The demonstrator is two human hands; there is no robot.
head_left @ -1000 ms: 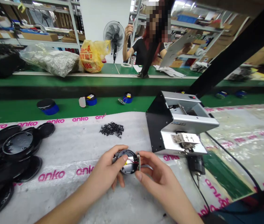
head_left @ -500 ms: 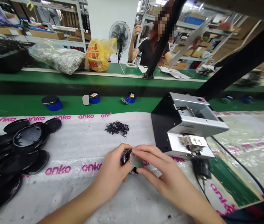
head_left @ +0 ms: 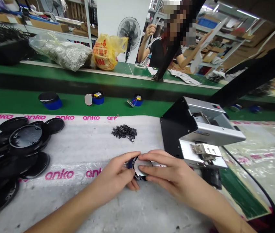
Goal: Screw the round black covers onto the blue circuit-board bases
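A small round black and blue housing (head_left: 132, 164) rests on the white foam sheet (head_left: 84, 142) in front of me. My left hand (head_left: 116, 178) grips its left side with thumb and fingers. My right hand (head_left: 166, 171) presses a silvery round disc (head_left: 144, 163) down onto the housing's open top with its fingertips. The wires and insides of the housing are hidden under the disc.
A silver and black machine (head_left: 198, 129) stands just right of my hands, its cable (head_left: 249, 178) trailing right. A small heap of black parts (head_left: 124, 132) lies ahead, black round covers (head_left: 18, 149) pile at the left. Blue units (head_left: 50, 100) ride the green belt. A person works across the far bench.
The disc stood on edge beside the open housing, wires showing; my right hand has folded it over and laid it flat on top. My view has shifted slightly left.
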